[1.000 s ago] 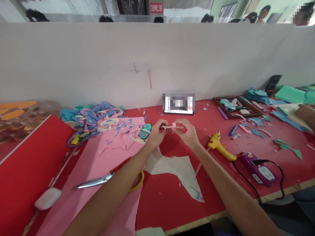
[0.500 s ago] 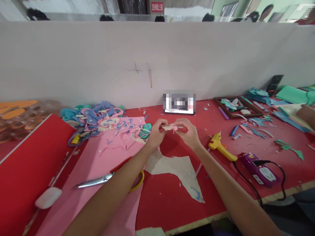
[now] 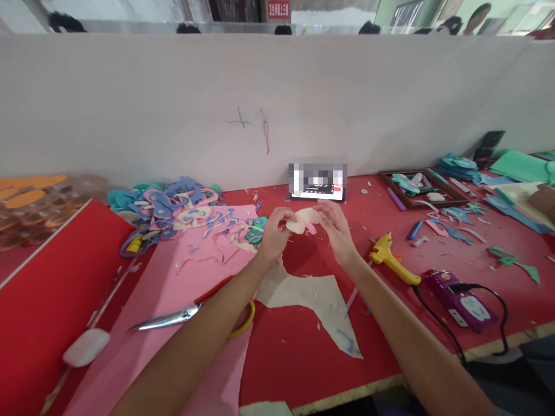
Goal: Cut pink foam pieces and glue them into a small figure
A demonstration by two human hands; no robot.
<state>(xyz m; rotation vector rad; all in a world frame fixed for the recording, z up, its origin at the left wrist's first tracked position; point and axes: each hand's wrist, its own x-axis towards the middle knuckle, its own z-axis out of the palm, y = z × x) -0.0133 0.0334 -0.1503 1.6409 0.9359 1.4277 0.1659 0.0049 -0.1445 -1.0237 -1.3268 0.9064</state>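
Observation:
My left hand (image 3: 274, 232) pinches the left end of a small cream foam cutout (image 3: 299, 221) above the red table. A pink strip (image 3: 310, 228) hangs from the cutout's lower edge. My right hand (image 3: 339, 232) is closed at the cutout's right end, with the fingertips partly hiding that end. Below my hands, a larger cream foam sheet (image 3: 299, 290) with a curved cut edge lies flat on the table. Scissors (image 3: 173, 318) with red and yellow handles rest on a pink foam sheet (image 3: 208, 364), partly covered by my left forearm.
A yellow glue gun (image 3: 392, 260) is wired to a purple power box (image 3: 462, 300) on the right. Behind my hands stands a phone (image 3: 318, 193). Foam cutouts (image 3: 173, 199) are heaped at left. A brown frame (image 3: 385, 182) holds small items. Another person's hand (image 3: 544, 202) shows far right.
The cream cutout has turned so more of its flat face shows, with the pink strip now hanging down. My right hand has shifted slightly right and loosened its curl.

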